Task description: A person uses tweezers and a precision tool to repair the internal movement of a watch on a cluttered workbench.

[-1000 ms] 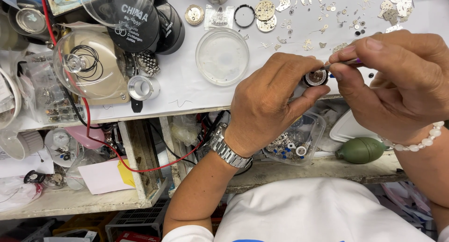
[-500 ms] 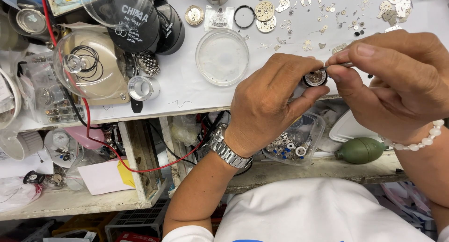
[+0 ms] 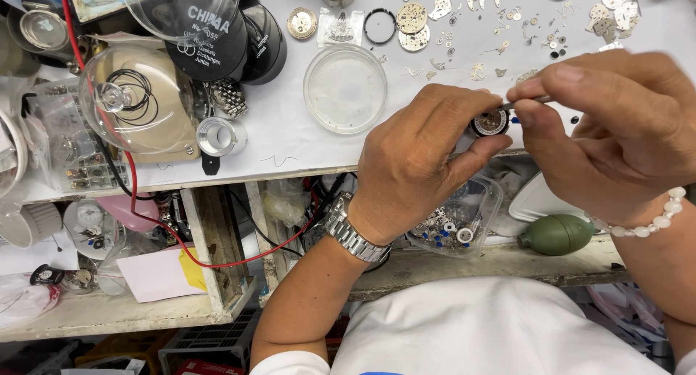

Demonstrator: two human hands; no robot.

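1. Now the left hand pinches a small round metal watch movement between thumb and fingertips, so its grip is closed on it.
2. That watch part sits just above the front edge of the white work surface, at about 2 o'clock from the left hand.
3. At 3 o'clock from it, the right hand has its grip closed on a thin silver metal tool, and the tip touches the watch part.
4. At 9 o'clock from the watch part lies a clear round plastic dish; at 5 o'clock rests a green rubber blower bulb.
5. Since a second ago almost nothing has moved; both hands are in the same spot, so the small careful work looks like it is going on.
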